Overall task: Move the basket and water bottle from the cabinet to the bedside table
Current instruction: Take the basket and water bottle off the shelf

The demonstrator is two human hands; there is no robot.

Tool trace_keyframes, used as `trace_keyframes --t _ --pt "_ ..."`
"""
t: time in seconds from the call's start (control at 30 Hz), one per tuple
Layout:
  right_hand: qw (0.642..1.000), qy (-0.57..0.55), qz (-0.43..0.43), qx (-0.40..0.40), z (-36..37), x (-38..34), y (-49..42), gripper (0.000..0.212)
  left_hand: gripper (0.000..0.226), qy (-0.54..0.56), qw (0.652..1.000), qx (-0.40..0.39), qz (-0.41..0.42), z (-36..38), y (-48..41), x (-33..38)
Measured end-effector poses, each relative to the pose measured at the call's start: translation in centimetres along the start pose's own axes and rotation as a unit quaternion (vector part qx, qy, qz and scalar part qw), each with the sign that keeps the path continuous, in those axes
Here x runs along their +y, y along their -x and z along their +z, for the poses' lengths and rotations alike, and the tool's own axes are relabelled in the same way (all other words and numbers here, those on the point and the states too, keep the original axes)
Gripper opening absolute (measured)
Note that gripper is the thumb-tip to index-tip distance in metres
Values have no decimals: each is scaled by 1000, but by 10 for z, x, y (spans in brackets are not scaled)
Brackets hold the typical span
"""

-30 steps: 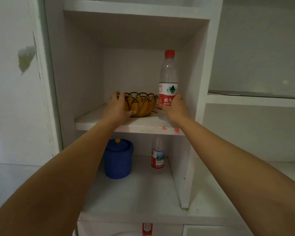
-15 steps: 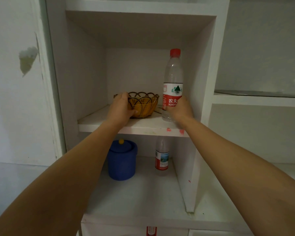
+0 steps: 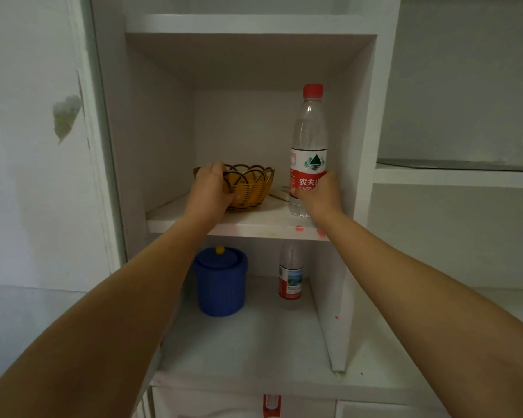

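Note:
A small woven basket (image 3: 251,188) with a dark scalloped rim sits on the upper shelf (image 3: 254,224) of the white cabinet. My left hand (image 3: 210,191) grips its left rim and side. To its right a clear water bottle (image 3: 309,140) with a red cap and red label stands upright on the same shelf. My right hand (image 3: 322,194) is wrapped around the bottle's lower part and hides its base. Both things rest on the shelf.
On the shelf below stand a blue lidded pot (image 3: 220,282) with a yellow knob and a second smaller bottle (image 3: 290,274). A thin flat object (image 3: 280,193) lies between basket and bottle. A vertical divider (image 3: 363,146) stands close right of the bottle. More shelves extend right.
Both hands have closed more firmly on the basket and the bottle. The view has shifted slightly left and closer to the cabinet; basket and bottle stay on the shelf.

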State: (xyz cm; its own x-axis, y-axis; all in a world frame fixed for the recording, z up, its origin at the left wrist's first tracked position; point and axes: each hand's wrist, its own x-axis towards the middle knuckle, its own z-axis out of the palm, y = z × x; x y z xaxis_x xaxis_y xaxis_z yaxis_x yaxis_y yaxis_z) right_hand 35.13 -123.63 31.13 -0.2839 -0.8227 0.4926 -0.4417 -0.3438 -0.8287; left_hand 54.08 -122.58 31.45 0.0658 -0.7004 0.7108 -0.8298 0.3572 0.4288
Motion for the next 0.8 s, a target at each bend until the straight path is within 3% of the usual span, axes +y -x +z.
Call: trace_keyframes --t 0.57,0.8 --pt "996 -74 -47 7 -58 -33 73 69 49 -19 998 41 44 -48 52 25" --pt "997 -77 -29 -11 -99 -27 115 72 47 -29 996 61 55 -73 99 56"
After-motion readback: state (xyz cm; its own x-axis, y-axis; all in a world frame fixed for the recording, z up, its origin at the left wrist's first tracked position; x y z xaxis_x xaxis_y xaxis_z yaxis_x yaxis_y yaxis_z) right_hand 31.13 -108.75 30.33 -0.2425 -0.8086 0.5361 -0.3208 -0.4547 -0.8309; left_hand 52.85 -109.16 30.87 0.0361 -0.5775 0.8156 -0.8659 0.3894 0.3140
